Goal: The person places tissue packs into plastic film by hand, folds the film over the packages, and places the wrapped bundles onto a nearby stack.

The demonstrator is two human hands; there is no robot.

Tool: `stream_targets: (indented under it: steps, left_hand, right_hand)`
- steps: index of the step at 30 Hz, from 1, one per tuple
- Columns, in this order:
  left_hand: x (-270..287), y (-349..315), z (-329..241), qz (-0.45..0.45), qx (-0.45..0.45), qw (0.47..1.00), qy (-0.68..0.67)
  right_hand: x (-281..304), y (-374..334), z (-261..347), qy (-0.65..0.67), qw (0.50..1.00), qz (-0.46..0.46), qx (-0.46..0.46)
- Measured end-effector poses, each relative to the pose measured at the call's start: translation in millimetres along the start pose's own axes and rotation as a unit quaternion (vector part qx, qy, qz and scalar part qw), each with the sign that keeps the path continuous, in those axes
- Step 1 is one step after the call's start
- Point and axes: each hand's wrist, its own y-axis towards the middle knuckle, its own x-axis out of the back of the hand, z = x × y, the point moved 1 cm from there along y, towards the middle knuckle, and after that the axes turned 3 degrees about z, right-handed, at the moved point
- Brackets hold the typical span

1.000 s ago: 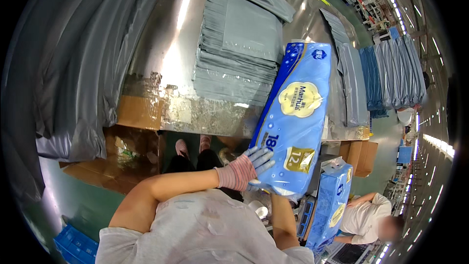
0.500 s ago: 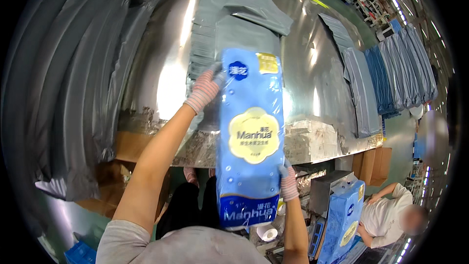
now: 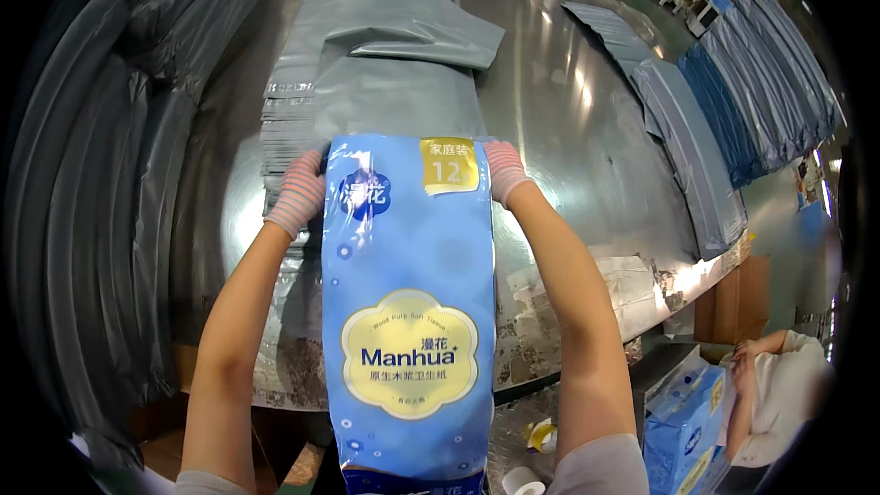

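Observation:
A long blue plastic-wrapped pack of toilet paper lies before me, with a cream flower-shaped label and a gold corner patch. My left hand, in a striped knit glove, closes on its far left side. At the far right corner my right hand, gloved alike, grips the opposite side. Both sets of fingertips are partly hidden by the pack. Just beyond it is a stack of flat grey plastic mailing bags; the top bag has its mouth folded back, and the pack's far end overlaps its near part.
The bags rest on a shiny metal table. Large grey bundles rise along the left. Filled grey and blue bags line the right side. At lower right are a cardboard box, another blue pack and a person.
My right hand has moved from the pack's near right side up to its far right corner. My view has shifted closer, and the pack appears larger, against the bag stack.

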Motion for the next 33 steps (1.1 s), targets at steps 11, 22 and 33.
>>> stream_targets:
  steps: [11, 22, 33]
  left_hand:
    - [-15.3, 54.9, 45.0, -0.025, -0.127, 0.930, 0.345]
    - [18.9, 47.6, -9.4, 0.159, -0.118, 0.895, 0.400]
    - [16.5, 52.4, -13.3, -0.017, -0.128, 0.895, 0.427]
  right_hand:
    - [9.5, 13.2, -11.7, 0.176, 0.980, 0.031, 0.093]
    - [12.3, 25.2, -11.5, 0.062, 0.997, -0.003, 0.035]
    - [70.8, 40.2, -16.1, 0.174, 0.982, -0.017, -0.078]
